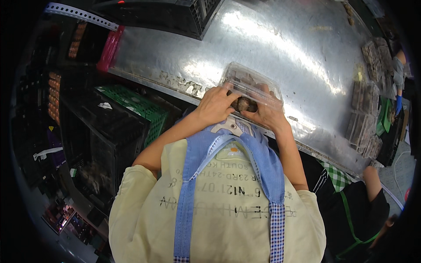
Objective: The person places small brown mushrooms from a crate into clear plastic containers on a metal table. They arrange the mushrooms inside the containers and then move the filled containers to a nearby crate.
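Observation:
A clear plastic clamshell box (254, 76) rests at the near edge of the metal table, with brown rounded pieces (243, 104) in it that look like mushrooms. My left hand (217, 102) grips the box's left side, fingers on the plastic and thumb near the front edge. Around the right side curls my right hand (269, 110). Its fingers show through the clear plastic, and its thumb lies beside the brown pieces at the front. Reflections and my fingers hide part of the contents, and how far the lid stands up is hard to make out.
Filled clear boxes (360, 128) line the table's right end. A black crate (177, 18) stands at the back left. Left of me are a green crate (131, 103) and black crates (98, 131). A co-worker in black (355, 217) is close on my right; another's blue glove (398, 104) shows beyond.

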Available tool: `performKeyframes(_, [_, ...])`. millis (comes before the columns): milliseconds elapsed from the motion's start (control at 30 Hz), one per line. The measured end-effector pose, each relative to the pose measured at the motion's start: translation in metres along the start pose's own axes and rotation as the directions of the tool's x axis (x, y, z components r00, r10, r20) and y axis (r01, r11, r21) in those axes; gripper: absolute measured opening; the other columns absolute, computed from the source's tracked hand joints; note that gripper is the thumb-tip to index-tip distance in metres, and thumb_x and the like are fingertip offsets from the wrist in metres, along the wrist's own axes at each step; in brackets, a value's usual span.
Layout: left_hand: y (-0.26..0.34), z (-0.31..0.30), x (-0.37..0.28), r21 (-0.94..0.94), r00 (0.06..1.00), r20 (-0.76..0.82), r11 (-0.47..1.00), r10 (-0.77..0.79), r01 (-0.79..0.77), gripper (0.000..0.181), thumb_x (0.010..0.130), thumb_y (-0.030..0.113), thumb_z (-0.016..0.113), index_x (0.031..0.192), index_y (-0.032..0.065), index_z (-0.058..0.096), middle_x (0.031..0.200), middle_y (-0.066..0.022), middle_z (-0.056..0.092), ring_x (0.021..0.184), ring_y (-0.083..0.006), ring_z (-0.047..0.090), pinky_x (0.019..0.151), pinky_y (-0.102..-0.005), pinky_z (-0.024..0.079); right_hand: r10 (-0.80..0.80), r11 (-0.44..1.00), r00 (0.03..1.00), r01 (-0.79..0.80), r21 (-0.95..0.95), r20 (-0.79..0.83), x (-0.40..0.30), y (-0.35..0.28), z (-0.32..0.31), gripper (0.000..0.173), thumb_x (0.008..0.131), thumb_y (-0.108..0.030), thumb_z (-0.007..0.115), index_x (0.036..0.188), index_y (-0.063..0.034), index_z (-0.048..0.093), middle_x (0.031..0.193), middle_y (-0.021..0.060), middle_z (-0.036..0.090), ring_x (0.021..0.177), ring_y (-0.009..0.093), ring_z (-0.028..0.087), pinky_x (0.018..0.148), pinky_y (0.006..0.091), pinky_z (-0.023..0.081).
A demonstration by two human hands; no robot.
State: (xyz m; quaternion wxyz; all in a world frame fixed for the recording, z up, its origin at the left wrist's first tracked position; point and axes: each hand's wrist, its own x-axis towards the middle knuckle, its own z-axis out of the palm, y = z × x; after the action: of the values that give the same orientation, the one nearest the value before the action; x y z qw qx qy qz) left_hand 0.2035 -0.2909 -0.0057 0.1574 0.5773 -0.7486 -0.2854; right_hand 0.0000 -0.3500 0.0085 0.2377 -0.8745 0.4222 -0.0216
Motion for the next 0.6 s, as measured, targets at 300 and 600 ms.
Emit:
performKeyframes(300, [0.001, -0.015, 0.031, -0.236, 0.992, -0.102, 0.967, 0.070, -0.092, 0.039, 0.075, 0.014, 0.071, 0.111, 0.0118, 0.057, 0.106, -0.0119, 0.057, 0.086, -0.0319, 0.061, 0.073, -0.0392, 0.051, 0.073, 0.997, 0.991, -0.071, -0.020, 0.112, 0.004, 0.004, 0.009, 0.059, 0.069, -0.044, 0.076, 0.115, -0.0126, 0.058, 0.112, 0.0186, 0.049, 0.089, 0.037, 0.061, 0.077, 0.0444, 0.053])
performKeyframes(600, [-0.034, 0.006, 0.120, -0.211, 0.993, -0.119, 0.977, -0.017, -0.008, 0.037, 0.080, 0.018, 0.067, 0.113, 0.0063, 0.056, 0.117, -0.0137, 0.057, 0.106, -0.0323, 0.056, 0.092, -0.0387, 0.045, 0.177, 0.984, 0.981, -0.175, -0.036, 0.081, 0.005, -0.012, 0.015, 0.069, 0.066, -0.059, 0.072, 0.109, -0.0067, 0.057, 0.109, 0.0211, 0.048, 0.083, 0.037, 0.062, 0.067, 0.0438, 0.054])
